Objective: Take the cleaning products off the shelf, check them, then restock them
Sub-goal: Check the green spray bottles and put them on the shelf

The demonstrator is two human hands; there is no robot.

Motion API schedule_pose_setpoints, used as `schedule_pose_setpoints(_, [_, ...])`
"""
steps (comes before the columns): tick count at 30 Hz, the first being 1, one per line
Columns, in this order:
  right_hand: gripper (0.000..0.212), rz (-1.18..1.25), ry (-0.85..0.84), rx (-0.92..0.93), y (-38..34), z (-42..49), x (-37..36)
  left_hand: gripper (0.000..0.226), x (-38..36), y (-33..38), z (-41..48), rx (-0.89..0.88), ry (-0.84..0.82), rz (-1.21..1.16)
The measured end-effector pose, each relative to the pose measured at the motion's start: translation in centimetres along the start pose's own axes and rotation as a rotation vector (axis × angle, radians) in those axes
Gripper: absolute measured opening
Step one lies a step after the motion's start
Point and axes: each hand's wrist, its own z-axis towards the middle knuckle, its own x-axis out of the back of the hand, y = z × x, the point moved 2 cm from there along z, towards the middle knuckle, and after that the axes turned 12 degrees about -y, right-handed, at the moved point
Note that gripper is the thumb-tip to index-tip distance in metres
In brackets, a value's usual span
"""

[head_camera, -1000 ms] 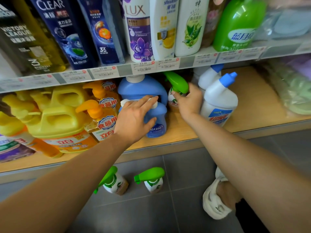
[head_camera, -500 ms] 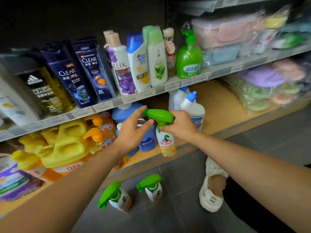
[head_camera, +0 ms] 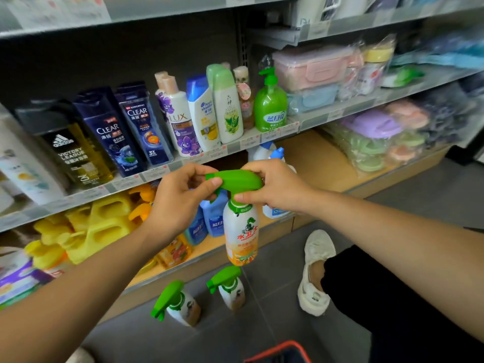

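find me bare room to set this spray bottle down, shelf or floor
Bare wood on the bottom shelf between the blue-capped white bottles and the bagged goods. Grey floor between the two standing spray bottles and the white shoe. Crowded: yellow jugs, blue bottles.

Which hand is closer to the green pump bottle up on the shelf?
Right. The right hand is straight below the green pump bottle; the left hand is below and well to its left.
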Motion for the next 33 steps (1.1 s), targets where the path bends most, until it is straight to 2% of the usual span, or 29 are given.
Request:
schedule_pose_setpoints(3, [0.026,0.045,0.02,0.0,-0.2,0.3,-1.1,0.021,0.4,-0.5,-0.4,0.023,0.015,-0.071])
schedule_pose_setpoints(10, [0.034,0.059,0.068,0.061,-0.7,1.4,-1.5,0.028,1.5,-1.1,-0.3,0.09,0.064,-0.291])
schedule_pose_setpoints(15, [0.032,0.092,0.076,0.052,-1.0,1.9,-0.7,0.021,1.6,-0.2,-0.3,-0.068,0.11,-0.15])
schedule_pose_setpoints(18, [0.022,0.147,0.05,0.027,-1.1,2.2,-0.1,0.024,2.2,0.4,-0.3,-0.132,0.121,-0.06])
schedule_pose_setpoints(20, [0.024,0.162,0.037,0.006,-1.2,2.2,0.5,0.026,2.1,0.7,0.0,-0.165,0.112,-0.011])
schedule_pose_setpoints(27, [0.025,0.193,-0.014,-0.021,-1.6,2.4,0.8,0.034,2.0,0.7,-0.3,-0.174,0.112,0.044])
schedule_pose_setpoints(33, [0.025,0.161,-0.015,0.025,-1.6,1.9,0.7,0.038,2.2,0.6,-0.7,-0.193,0.134,0.282])
